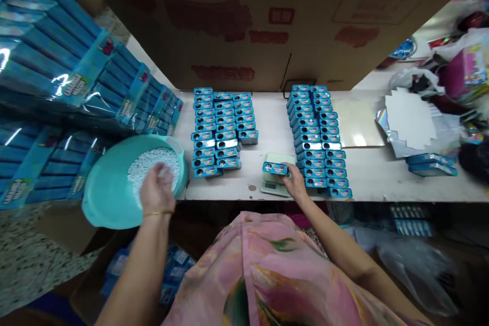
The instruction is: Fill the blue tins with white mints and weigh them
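My right hand (294, 182) grips the end of a small blue box (275, 168) with a dark round opening on its upper face. That box is at a pale green kitchen scale (269, 187), whose display faces me; I cannot tell whether the box rests on it. Over a turquoise basin (109, 188) on the left is my left hand (157, 188), its fingers smeared by motion. White pellets (147, 163) fill part of the basin right beside that hand. Whether the fingers hold any pellets cannot be made out.
Similar blue boxes stand in rows left (225, 127) and right (317, 137) of the scale on the white table (229, 191). A large cardboard carton (263, 25) walls off the back. Plastic-wrapped blue packs (76, 76) pile up at left. White cut card (410, 117) lies at right.
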`<move>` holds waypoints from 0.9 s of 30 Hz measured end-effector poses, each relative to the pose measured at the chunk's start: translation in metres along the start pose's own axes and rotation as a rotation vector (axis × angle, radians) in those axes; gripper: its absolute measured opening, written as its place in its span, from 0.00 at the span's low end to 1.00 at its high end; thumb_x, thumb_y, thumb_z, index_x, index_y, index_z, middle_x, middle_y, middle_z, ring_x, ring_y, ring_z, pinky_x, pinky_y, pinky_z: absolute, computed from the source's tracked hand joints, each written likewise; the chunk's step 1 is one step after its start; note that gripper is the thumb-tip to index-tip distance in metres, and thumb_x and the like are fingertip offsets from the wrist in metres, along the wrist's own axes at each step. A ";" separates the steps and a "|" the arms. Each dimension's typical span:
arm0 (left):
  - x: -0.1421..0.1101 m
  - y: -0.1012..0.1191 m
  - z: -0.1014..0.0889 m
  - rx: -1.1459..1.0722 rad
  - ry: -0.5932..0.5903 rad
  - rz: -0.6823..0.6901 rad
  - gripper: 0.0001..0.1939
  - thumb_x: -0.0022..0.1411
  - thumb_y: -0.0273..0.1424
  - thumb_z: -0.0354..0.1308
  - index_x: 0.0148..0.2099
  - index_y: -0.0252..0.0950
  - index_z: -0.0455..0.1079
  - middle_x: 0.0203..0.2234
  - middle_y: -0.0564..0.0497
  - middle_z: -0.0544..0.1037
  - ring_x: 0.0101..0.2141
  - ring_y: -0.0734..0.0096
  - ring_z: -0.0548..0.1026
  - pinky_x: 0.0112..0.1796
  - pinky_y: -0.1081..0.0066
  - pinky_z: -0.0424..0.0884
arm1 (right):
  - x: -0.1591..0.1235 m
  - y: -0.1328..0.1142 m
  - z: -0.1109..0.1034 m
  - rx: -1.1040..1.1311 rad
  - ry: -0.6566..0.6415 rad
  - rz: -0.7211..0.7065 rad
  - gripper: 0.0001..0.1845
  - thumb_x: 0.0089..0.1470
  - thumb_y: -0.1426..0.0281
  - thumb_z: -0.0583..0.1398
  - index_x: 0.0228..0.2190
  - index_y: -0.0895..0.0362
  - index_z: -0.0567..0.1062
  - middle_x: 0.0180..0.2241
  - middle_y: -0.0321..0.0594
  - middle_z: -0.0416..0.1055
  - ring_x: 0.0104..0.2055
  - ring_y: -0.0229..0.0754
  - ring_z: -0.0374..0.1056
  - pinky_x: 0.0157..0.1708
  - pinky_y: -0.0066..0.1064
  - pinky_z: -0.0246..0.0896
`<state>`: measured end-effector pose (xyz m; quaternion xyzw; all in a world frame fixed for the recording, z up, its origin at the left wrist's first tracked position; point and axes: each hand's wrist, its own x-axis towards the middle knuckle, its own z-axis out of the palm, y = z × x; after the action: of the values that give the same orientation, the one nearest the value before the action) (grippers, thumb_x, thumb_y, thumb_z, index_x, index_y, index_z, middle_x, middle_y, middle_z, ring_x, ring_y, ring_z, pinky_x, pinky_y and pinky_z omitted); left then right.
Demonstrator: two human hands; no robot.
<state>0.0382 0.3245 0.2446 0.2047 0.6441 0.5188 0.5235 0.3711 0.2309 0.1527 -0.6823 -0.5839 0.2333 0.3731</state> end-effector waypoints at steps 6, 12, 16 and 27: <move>-0.058 -0.080 0.094 -0.381 -0.599 -0.809 0.16 0.57 0.36 0.45 0.36 0.30 0.68 0.32 0.42 0.74 0.34 0.66 0.73 0.37 0.64 0.68 | 0.008 -0.079 -0.034 -0.424 -0.109 -0.409 0.23 0.51 0.74 0.52 0.49 0.50 0.62 0.43 0.40 0.65 0.46 0.45 0.57 0.49 0.43 0.49; -0.050 -0.110 0.129 -0.420 -0.612 -0.911 0.14 0.57 0.32 0.44 0.33 0.29 0.68 0.23 0.45 0.74 0.24 0.70 0.72 0.29 0.70 0.69 | 0.005 -0.118 -0.035 -0.628 -0.243 -0.825 0.20 0.54 0.75 0.49 0.48 0.49 0.64 0.41 0.39 0.66 0.46 0.42 0.57 0.52 0.42 0.43; -0.051 -0.109 0.128 -0.369 -0.611 -0.959 0.14 0.58 0.31 0.43 0.31 0.28 0.67 0.20 0.45 0.73 0.22 0.71 0.71 0.26 0.73 0.68 | 0.002 -0.114 -0.034 -0.671 -0.226 -0.834 0.18 0.54 0.74 0.49 0.46 0.49 0.65 0.41 0.37 0.67 0.46 0.41 0.56 0.52 0.41 0.43; -0.057 -0.118 0.133 -0.328 -0.657 -0.967 0.11 0.56 0.29 0.46 0.32 0.29 0.67 0.21 0.46 0.74 0.23 0.70 0.72 0.27 0.71 0.68 | -0.014 -0.095 -0.032 -0.654 -0.038 -0.755 0.16 0.53 0.73 0.53 0.44 0.48 0.68 0.39 0.34 0.68 0.45 0.41 0.56 0.52 0.42 0.43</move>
<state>0.2098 0.2947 0.1782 -0.0450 0.3805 0.2242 0.8961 0.3337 0.2139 0.2447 -0.5004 -0.8392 -0.1010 0.1874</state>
